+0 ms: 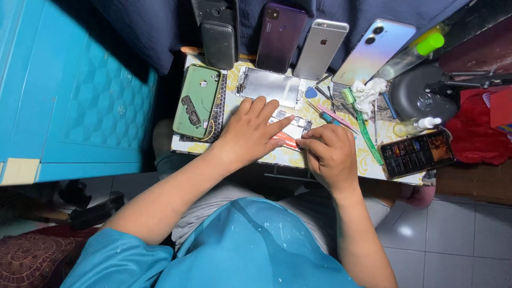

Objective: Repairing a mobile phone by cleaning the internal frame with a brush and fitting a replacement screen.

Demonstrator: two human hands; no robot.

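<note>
My left hand [249, 130] lies flat and spread, fingers pressing down on a small opened phone frame [292, 128], a thin metal piece that sits on the patterned table [234, 80] between both hands. Its long axis seems to run from my left fingertips toward my right knuckles, slanting down to the right; most of it is covered. A red-orange strip [282, 141] shows under the frame. My right hand [329, 154] is curled tight at the frame's near edge, fingertips pinched; I cannot tell what it grips. Beyond my left fingers lies a silver metal backplate [269, 85], its length running across. Left of that hand rests a green opened phone back [197, 101], upright. Right of my right hand lie a green toothbrush [362, 125] and a lit phone [417, 153].
</note>
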